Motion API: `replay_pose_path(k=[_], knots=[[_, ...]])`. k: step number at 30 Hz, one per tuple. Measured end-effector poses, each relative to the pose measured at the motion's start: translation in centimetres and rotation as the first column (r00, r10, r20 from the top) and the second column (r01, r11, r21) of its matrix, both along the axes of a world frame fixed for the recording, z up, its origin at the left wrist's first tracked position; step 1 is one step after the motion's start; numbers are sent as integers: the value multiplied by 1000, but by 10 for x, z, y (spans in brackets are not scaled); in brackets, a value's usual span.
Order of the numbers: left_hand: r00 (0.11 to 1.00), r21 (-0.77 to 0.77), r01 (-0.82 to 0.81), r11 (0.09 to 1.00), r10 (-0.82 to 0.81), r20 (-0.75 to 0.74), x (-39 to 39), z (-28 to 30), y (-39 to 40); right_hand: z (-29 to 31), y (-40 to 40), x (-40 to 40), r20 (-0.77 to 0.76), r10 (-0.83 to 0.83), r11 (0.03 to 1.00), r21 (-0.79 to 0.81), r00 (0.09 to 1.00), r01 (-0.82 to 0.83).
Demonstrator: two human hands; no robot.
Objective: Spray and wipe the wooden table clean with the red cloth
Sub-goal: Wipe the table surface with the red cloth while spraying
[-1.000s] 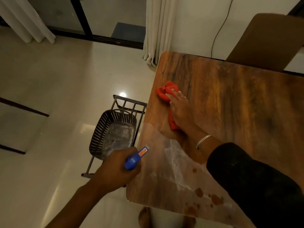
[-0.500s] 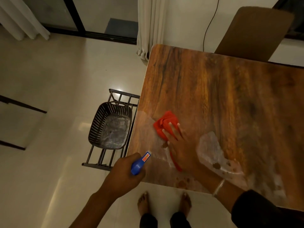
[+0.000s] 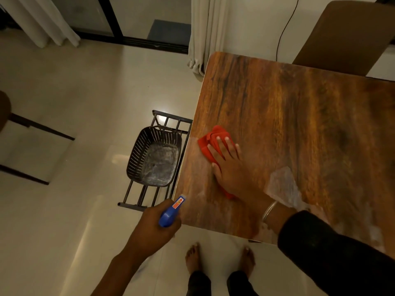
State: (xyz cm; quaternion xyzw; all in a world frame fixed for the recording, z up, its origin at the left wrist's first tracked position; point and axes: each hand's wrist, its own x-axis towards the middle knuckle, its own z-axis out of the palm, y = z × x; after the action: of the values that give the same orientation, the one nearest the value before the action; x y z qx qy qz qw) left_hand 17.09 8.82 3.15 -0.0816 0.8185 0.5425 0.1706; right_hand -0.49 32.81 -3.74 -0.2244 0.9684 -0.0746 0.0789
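Clearly the soft, crumpled red cloth (image 3: 210, 138) lies near the brown wooden tabletop's (image 3: 299, 124) left edge, pinned under the right hand's (image 3: 232, 167) flat, spread fingers (image 3: 223, 146); light and limp, it should bunch unless pressed broadly. The left hand (image 3: 152, 227) holds its fingers wrapped around a blue plastic spray bottle (image 3: 171, 211).

A wooden table (image 3: 299, 124) filled the right of the frame, a red cloth (image 3: 208, 144) lying near its left edge beside pale wet streaks (image 3: 282, 189).
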Motion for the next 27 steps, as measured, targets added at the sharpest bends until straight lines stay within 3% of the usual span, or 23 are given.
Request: replay_pose_path(k=[2, 6, 9, 11, 14, 18, 22, 27], knots=[[999, 1, -39, 999, 39, 11, -3, -2, -5, -3, -5, 30, -17, 57, 998, -33, 998, -58], [994, 28, -102, 994, 103, -23, -13, -1, -12, -15, -16, 127, -73, 362, 929, -53, 929, -366], [995, 77, -94, 993, 97, -33, -16, -2, -15, -18, -16, 149, -58, 452, 890, -42, 890, -454], [998, 88, -63, 994, 65, -23, -16, -4, -18, -13, -18, 119, -31, 412, 910, -24, 910, -413], [1000, 39, -8, 999, 9, -23, -12, -11, -24, -7, -36, 36, 19, 181, 983, -13, 983, -181], [999, 28, 9, 1000, -8, -33, -2, -16, -32, -1, -61, -63, 61, -59, 998, -14, 996, 60], [998, 35, -52, 998, 53, -28, 3, -12, -38, -3, -66, -54, 11, -34, 999, 11, 999, 34], [986, 38, -152, 988, 154, -58, -2, -5, -43, -11, -58, 79, 31, 203, 978, 41, 979, -205]])
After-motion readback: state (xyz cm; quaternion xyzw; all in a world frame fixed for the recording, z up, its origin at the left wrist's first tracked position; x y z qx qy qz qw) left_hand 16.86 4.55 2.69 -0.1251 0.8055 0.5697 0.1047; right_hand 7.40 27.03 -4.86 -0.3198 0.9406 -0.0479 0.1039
